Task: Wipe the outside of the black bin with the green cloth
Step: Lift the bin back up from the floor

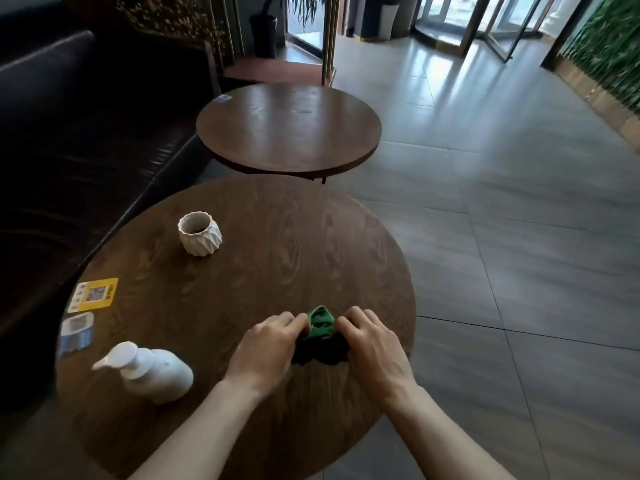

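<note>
A bunched green cloth [321, 323] lies on the near round wooden table [242, 271], its lower part in dark shadow. My left hand [265, 351] grips the cloth's left side and my right hand [372, 348] grips its right side, both with fingers curled onto it. A tall black bin [264, 35] stands far back near the glass door, beside a plant; it is far from both hands.
On the near table stand a white ribbed cup [200, 233], a white pump bottle [152, 374] and two QR-code stickers [93, 294]. A second round table [289, 128] stands behind. A dark sofa [69, 133] runs along the left. Tiled floor [502, 202] lies to the right.
</note>
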{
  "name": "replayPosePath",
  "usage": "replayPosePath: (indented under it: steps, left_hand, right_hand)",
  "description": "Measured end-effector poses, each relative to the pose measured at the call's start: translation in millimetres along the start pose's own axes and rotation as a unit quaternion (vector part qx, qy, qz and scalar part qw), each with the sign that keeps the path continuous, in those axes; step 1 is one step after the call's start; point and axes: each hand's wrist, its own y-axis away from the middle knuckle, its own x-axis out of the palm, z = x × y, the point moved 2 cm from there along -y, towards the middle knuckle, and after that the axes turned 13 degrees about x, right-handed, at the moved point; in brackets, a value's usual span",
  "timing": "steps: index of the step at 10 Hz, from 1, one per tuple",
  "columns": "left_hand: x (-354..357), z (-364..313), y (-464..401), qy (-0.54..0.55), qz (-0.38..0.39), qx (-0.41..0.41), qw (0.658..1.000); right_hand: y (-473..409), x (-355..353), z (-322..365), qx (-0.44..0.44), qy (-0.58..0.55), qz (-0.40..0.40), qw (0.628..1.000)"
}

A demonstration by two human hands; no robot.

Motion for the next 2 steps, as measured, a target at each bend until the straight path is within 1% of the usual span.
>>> replayPosePath:
  steps: [1, 2]
  left_hand:
    - [17.1, 10.6, -8.6, -0.009, 0.034, -0.003, 0.999]
    - [28.4, 20.5, -3.9, -0.039, 0.078, -0.031, 0.996]
  right_hand:
    - [-11.7, 18.9, -8.5, 0.006, 0.004, 0.021, 1.000]
    - [-9.0, 36.4, -18.2, 0.046, 0.030, 0.085, 0.995]
